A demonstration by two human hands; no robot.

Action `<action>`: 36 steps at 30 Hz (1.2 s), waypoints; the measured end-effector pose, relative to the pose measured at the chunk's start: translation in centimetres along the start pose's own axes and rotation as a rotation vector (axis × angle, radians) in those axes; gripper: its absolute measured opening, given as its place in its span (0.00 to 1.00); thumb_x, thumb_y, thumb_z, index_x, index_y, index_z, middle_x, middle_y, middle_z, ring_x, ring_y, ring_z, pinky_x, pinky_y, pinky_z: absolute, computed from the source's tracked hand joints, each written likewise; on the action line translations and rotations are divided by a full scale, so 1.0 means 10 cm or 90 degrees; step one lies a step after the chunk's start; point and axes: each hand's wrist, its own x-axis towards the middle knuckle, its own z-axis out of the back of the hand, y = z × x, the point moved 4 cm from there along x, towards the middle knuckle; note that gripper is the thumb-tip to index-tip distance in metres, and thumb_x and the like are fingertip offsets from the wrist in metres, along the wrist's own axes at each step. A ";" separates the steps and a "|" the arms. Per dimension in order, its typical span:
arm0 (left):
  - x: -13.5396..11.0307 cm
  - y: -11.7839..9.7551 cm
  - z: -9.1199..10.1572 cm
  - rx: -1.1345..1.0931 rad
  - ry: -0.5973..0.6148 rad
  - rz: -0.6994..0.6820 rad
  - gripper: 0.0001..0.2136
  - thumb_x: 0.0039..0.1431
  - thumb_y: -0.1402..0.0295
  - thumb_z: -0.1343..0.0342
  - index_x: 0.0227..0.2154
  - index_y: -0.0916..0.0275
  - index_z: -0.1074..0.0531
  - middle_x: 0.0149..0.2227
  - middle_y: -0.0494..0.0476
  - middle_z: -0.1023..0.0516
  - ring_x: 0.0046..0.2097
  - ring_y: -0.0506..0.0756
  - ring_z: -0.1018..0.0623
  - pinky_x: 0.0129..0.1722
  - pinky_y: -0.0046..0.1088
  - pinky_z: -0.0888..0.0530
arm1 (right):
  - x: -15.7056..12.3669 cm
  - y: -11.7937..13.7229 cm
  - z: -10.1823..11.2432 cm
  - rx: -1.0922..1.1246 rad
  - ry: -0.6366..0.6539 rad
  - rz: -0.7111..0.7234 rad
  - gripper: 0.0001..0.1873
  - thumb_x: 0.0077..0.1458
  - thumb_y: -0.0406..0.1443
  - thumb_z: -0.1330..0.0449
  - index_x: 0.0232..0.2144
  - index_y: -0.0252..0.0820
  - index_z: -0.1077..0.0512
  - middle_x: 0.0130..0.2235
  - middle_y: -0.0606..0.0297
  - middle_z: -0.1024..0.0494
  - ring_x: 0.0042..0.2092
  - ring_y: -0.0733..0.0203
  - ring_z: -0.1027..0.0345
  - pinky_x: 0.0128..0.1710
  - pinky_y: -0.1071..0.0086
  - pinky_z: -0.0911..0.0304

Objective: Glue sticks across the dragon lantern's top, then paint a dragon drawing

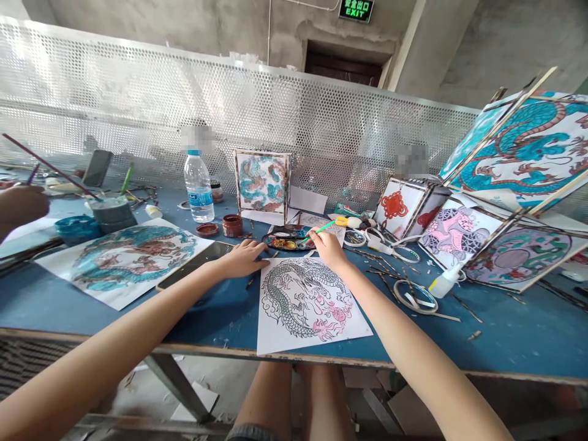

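My right hand (327,247) is closed around a paintbrush with a green handle (324,227). Its tip reaches down to a dark paint palette (285,247) smeared with yellow, orange and other colours. My left hand (245,257) lies flat with its fingers stretched out, by the upper left corner of a sheet with a dragon drawing (294,306). Some flame-like parts of that drawing are coloured pink; most of it is black outline. Under my left forearm is a dark phone or tablet (193,267). Near the palette stands a jar of brown paint (232,225) beside its lid (207,229).
A water bottle (199,190), a framed painting (263,184) and painted lanterns (528,153) stand at the back and right. Tape rolls (416,300), twigs and a glue bottle (444,280) lie at right. A co-worker's hand (22,205) is at left, near a painted dragon sheet (124,294).
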 end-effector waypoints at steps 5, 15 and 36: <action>0.00 0.00 0.00 0.005 0.006 0.000 0.21 0.57 0.55 0.58 0.49 0.61 0.37 0.52 0.64 0.34 0.56 0.66 0.40 0.52 0.46 0.40 | 0.01 -0.03 0.03 0.022 -0.015 -0.011 0.20 0.61 0.45 0.57 0.31 0.39 0.32 0.26 0.62 0.24 0.29 0.61 0.29 0.32 0.69 0.36; 0.01 0.03 -0.03 -0.014 -0.019 -0.004 0.20 0.56 0.54 0.57 0.46 0.60 0.35 0.51 0.63 0.33 0.55 0.66 0.38 0.52 0.46 0.40 | 0.01 0.08 0.13 0.059 -0.079 -0.007 0.20 0.59 0.48 0.55 0.27 0.41 0.34 0.23 0.64 0.28 0.27 0.61 0.31 0.31 0.68 0.37; 0.00 0.01 -0.02 0.018 -0.026 -0.009 0.17 0.58 0.58 0.56 0.47 0.58 0.36 0.49 0.62 0.32 0.53 0.65 0.37 0.50 0.45 0.37 | -0.69 1.26 -0.03 0.041 0.156 0.356 0.08 0.60 0.33 0.56 0.29 0.43 0.40 0.27 0.66 0.31 0.26 0.65 0.40 0.28 0.71 0.44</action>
